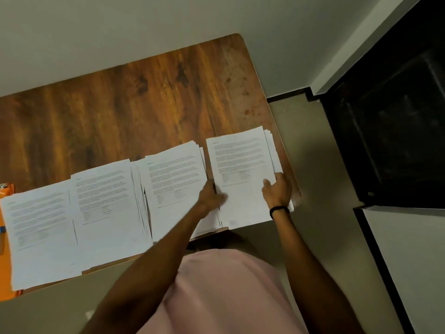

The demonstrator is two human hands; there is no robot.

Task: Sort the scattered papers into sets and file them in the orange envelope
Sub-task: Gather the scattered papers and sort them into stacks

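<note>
Several stacks of printed white paper lie in a row along the near edge of the wooden table [144, 97]. The rightmost stack [240, 162] sits at the table's right end and overhangs the near edge. My left hand [212, 195] grips this stack's left edge, thumb on top. My right hand [277, 190] holds its right edge, where lower sheets fan out. To the left lie a second stack [175, 179], a third stack [106, 196] and a fourth stack [41, 232]. The orange envelope [6, 237] shows at the far left, mostly hidden under the fourth stack.
The table's right edge and rounded corner lie just beyond my right hand. A pale wall runs behind the table. A black cabinet [390, 131] stands on the floor to the right. A black band circles my right wrist [279, 209].
</note>
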